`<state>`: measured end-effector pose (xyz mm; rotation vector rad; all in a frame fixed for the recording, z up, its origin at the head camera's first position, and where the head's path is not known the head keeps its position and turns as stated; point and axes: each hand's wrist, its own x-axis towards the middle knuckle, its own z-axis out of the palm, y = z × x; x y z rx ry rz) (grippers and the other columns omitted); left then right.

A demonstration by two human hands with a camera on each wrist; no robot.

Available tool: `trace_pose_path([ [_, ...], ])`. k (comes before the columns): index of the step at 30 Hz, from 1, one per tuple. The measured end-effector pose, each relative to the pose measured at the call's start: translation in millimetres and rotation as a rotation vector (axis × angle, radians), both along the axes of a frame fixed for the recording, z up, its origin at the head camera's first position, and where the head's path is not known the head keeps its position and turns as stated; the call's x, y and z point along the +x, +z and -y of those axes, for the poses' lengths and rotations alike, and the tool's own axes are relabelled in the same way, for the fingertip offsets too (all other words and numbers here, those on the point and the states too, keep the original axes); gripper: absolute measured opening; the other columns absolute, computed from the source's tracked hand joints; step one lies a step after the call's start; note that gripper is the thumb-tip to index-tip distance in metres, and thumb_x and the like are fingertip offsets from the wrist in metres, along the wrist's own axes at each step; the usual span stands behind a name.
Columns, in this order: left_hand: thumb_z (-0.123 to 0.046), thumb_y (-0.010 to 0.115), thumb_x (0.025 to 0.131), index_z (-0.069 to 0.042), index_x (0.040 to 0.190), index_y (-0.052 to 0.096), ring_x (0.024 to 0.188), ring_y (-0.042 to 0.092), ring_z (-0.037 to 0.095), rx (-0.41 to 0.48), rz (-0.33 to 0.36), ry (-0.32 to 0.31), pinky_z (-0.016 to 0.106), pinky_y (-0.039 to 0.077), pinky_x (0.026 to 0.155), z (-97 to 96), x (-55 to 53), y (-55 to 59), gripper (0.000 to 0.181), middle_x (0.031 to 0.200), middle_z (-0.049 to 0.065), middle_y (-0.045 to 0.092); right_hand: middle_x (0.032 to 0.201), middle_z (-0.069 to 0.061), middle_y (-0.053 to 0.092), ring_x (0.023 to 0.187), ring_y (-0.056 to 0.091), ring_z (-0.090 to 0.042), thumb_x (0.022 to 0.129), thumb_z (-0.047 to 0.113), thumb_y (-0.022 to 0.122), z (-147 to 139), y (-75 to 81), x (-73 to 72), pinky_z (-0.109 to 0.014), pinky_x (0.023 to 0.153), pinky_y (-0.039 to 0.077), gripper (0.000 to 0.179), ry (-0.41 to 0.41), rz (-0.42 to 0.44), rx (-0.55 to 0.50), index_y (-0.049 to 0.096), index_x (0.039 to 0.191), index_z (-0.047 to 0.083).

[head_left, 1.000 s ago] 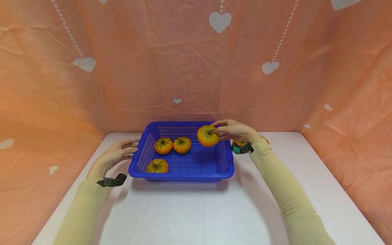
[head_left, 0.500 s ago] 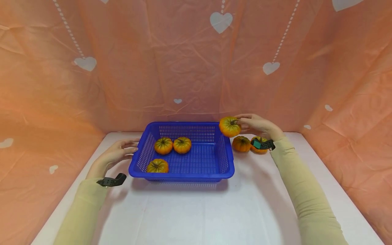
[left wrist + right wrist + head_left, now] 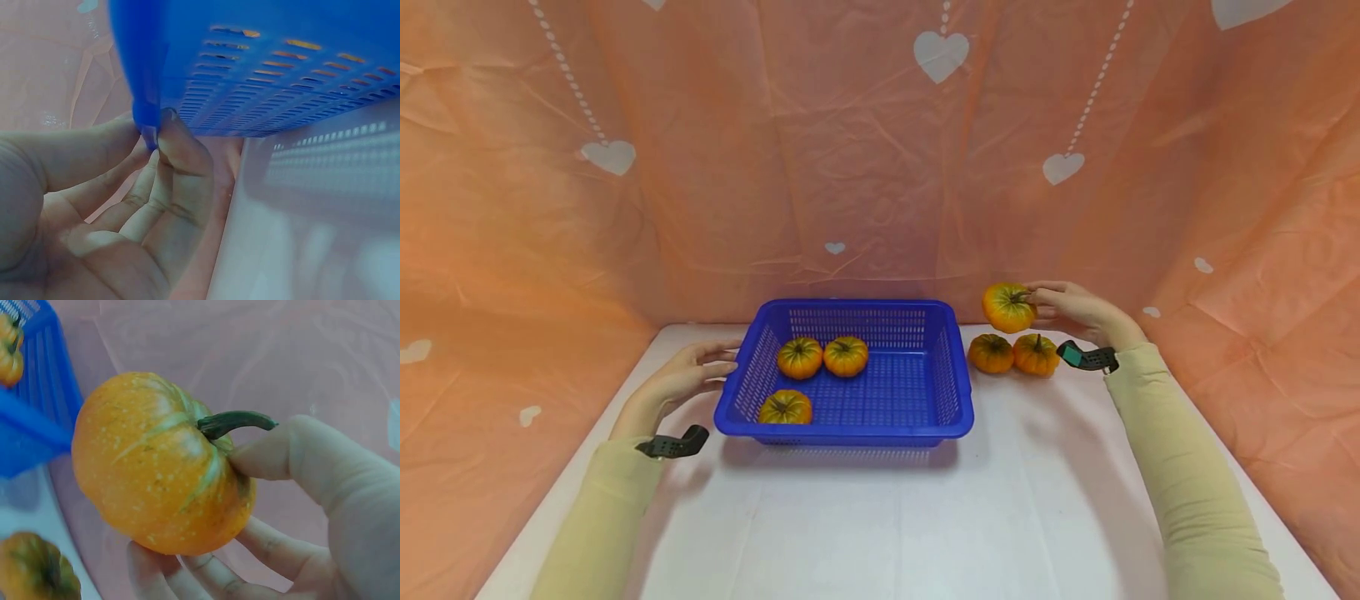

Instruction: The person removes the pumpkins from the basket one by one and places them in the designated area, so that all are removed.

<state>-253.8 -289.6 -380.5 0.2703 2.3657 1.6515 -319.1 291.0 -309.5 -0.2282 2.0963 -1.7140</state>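
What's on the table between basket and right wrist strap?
Two pumpkins, side by side; the head view shows both, plus the held pumpkin higher in frame.

A white tabletop [image 3: 865, 533] is being seen on all visible sides of a blue perforated plastic basket [image 3: 842, 431], which is being borne by it; the tabletop's back edge is being partly hidden by the basket. A ribbed orange pumpkin [image 3: 991, 353] is being supported directly on the white surface just right of the basket. A second pumpkin [image 3: 1035, 356] is being supported farther right of the basket, close beside the first. Along the basket's front, a soft shadow [image 3: 842, 457] is being cast.
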Motion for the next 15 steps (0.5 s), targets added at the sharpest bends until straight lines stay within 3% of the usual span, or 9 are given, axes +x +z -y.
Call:
trace_pose_path([
  [5, -0.006, 0.054, 0.097, 0.010, 0.144, 0.029, 0.097, 0.060, 0.010, 0.022, 0.000, -0.009, 0.029, 0.052, 0.084, -0.9, 0.5, 1.4, 0.056, 0.136, 0.032, 0.042, 0.148, -0.027, 0.016, 0.103, 0.054, -0.014, 0.103, 0.019, 0.041, -18.1, -4.9, 3.7, -0.048, 0.106, 0.030, 0.061, -0.019, 0.007, -0.015, 0.010, 0.149, -0.008],
  [12, -0.006, 0.054, 0.097, 0.010, 0.144, 0.029, 0.098, 0.060, 0.010, 0.022, 0.000, -0.011, 0.030, 0.052, 0.085, -1.1, 0.9, 2.0, 0.056, 0.136, 0.032, 0.041, 0.147, -0.026, 0.016, 0.095, 0.059, -0.005, 0.103, 0.020, 0.044, -42.9, -12.9, 7.0, -0.035, 0.098, 0.044, 0.064, -0.065, 0.009, -0.035, 0.009, 0.148, -0.009],
  [15, -0.006, 0.054, 0.097, 0.010, 0.144, 0.029, 0.098, 0.060, 0.011, 0.020, 0.006, -0.005, 0.030, 0.052, 0.085, -1.1, 1.0, 1.1, 0.056, 0.136, 0.032, 0.042, 0.143, -0.023, 0.022, 0.095, 0.059, -0.004, 0.103, 0.021, 0.043, -52.5, -17.0, 8.8, -0.035, 0.098, 0.043, 0.065, -0.076, 0.002, -0.036, 0.007, 0.147, -0.010],
])
